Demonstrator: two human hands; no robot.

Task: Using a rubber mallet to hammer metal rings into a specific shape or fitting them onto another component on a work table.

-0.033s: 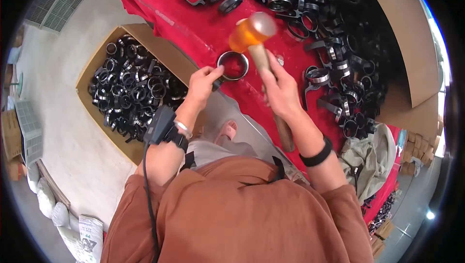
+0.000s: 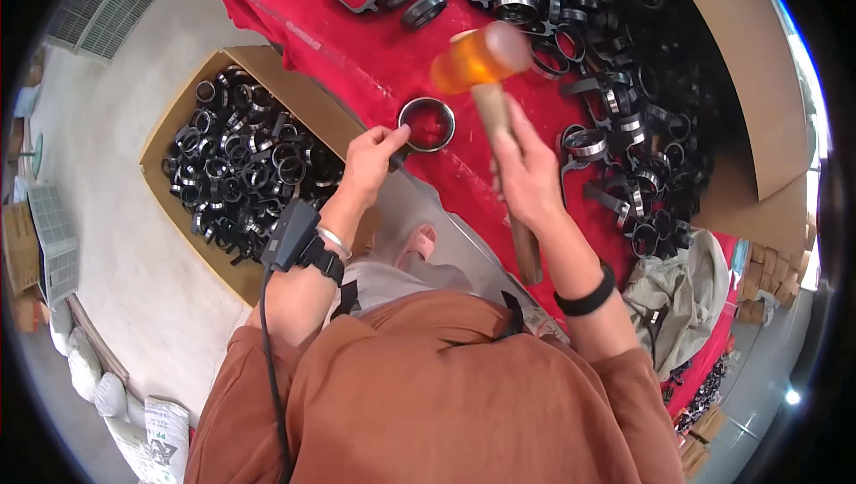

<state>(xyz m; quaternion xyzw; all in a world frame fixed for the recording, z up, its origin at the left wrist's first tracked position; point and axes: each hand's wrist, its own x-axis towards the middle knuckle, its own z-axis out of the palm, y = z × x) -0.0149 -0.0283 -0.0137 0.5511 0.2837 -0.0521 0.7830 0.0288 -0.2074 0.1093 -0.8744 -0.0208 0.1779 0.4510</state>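
Observation:
My left hand (image 2: 368, 161) pinches the dark handle of a black-and-silver ring part (image 2: 449, 133) between thumb and fingers. The ring rests at the near edge of a red cloth (image 2: 352, 60), and red shows through its opening. My right hand (image 2: 528, 172) is wrapped round the wooden handle of a mallet (image 2: 481, 57). Its head, orange and see-through with a pale face, is raised above and to the right of the ring, apart from it and blurred by motion.
Similar ring parts (image 2: 586, 142) lie heaped on the cloth at the right, before a large cardboard box (image 2: 727, 56). Another cardboard box (image 2: 160, 194) full of them stands on the floor at the left. A grey-green cloth bundle (image 2: 682, 292) lies near my right elbow.
The mallet and my right hand have shifted a little to the right. My left hand and the ring part have hardly moved.

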